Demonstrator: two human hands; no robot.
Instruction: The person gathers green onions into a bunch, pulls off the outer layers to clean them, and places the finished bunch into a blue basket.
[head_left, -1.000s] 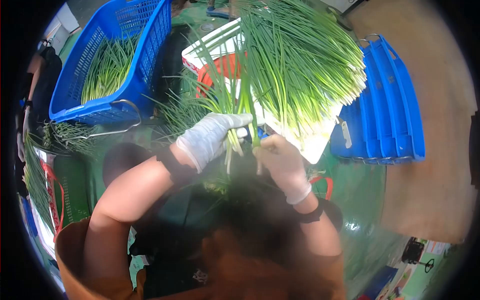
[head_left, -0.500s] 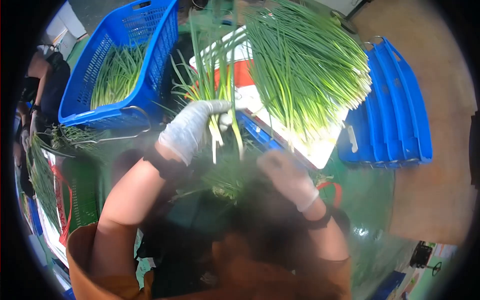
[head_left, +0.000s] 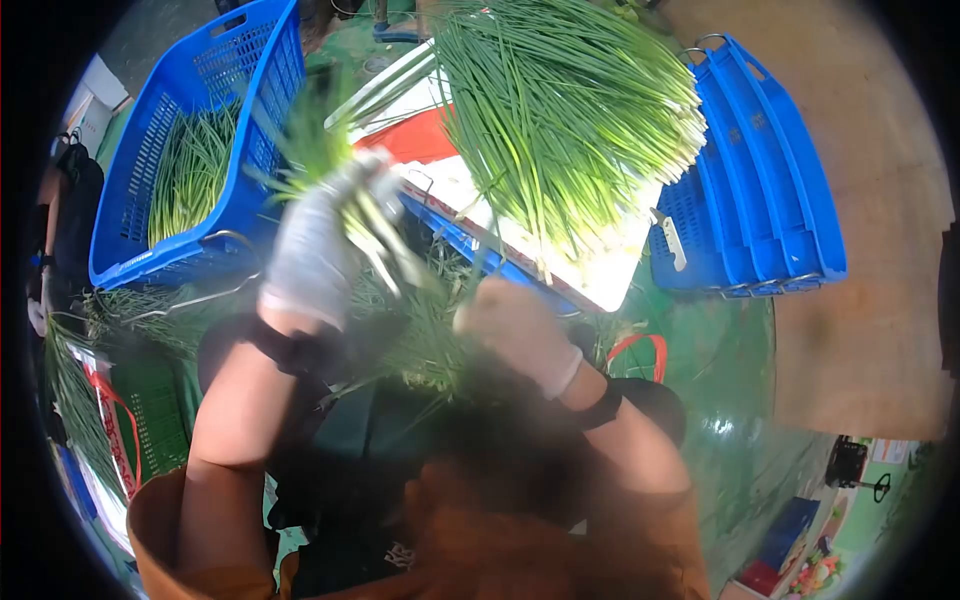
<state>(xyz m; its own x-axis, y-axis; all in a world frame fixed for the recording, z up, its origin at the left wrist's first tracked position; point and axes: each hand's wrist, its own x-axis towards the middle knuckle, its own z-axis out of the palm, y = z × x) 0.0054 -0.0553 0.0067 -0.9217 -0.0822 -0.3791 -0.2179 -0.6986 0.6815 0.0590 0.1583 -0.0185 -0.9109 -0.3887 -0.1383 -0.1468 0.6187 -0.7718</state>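
Left hand: closed round small green-onion bunch, left of centre. Right hand: centre, curled, blurred; contents cannot be told. Bunch: probably light, floppy-topped, easily bruised; best held by firmer pale stems. Beyond: onion pile, upper centre.

Thin whitish gloves on both hands, dark wristbands, loose rust-orange sleeves, a small pale marking low in front

Passage lies over the green floor at lower right, below the stacked blue crates. Heaped green onions block the upper centre; a blue basket walls off the upper left.
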